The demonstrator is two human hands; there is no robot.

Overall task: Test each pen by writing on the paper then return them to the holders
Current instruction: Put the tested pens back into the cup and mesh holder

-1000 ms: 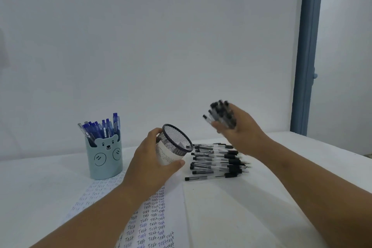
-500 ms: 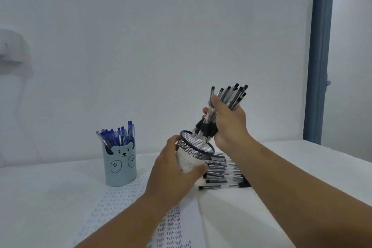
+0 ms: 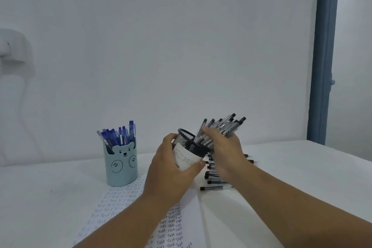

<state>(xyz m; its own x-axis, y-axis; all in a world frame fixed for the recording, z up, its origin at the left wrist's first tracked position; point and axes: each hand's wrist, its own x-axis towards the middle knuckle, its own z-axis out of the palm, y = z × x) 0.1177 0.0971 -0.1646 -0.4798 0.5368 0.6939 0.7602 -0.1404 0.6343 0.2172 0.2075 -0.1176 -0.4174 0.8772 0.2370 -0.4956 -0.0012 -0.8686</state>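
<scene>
My left hand point(image 3: 171, 169) grips a black mesh pen holder point(image 3: 187, 151) with a white label, tilted to the right above the table. My right hand point(image 3: 225, 151) grips a bundle of black pens point(image 3: 223, 127), their tips down inside the holder's mouth and their caps fanning up to the right. More black pens point(image 3: 213, 181) lie in a pile on the table under my right wrist. A sheet of paper point(image 3: 124, 201) covered with the handwritten word "Test" lies below my left forearm. A light blue bear pen holder point(image 3: 120, 165) full of blue pens point(image 3: 118, 135) stands at the left.
The white table point(image 3: 302, 177) runs up to a white wall. A blue door frame point(image 3: 324, 56) stands at the far right, behind the table's back corner.
My right hand turned the bundle of black pens tip-down and lowered it into the mesh holder, which my left hand keeps tilted toward it.
</scene>
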